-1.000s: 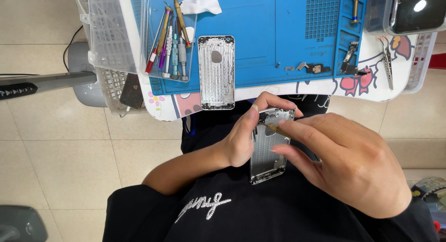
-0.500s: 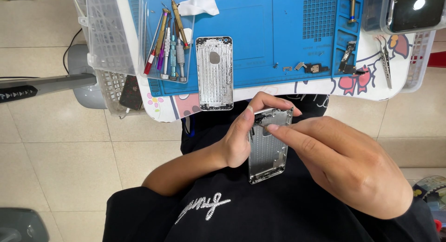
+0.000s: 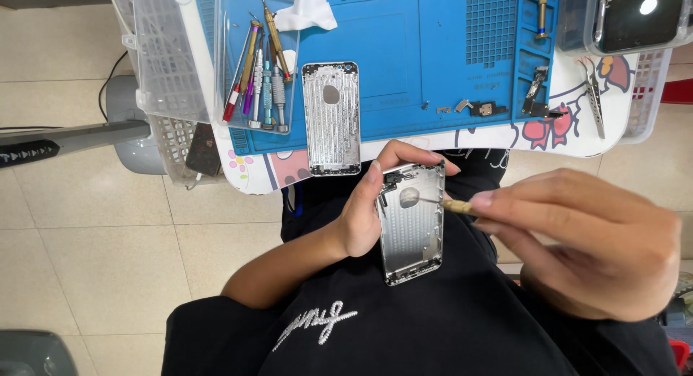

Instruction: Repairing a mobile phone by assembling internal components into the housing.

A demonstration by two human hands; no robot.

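Note:
My left hand (image 3: 375, 202) grips a silver phone rear housing (image 3: 413, 231) by its top and left edge, holding it over my lap with its inside facing up. My right hand (image 3: 585, 242) pinches a thin screwdriver (image 3: 447, 202) with a brass collar; its tip rests inside the housing near the round logo cutout. A second silver rear housing (image 3: 332, 118) lies flat on the blue work mat (image 3: 411, 51), partly over the table's front edge.
A clear tray (image 3: 261, 72) with several screwdrivers sits on the mat's left. Small metal parts (image 3: 480, 109) lie near the mat's front edge, tweezers (image 3: 596, 94) at right, a white cloth (image 3: 307, 13) at top. A white basket (image 3: 162, 65) hangs at the table's left side.
My right hand has drawn back to the right, uncovering the housing. The screwdriver tip now shows inside the housing. My left hand keeps its grip.

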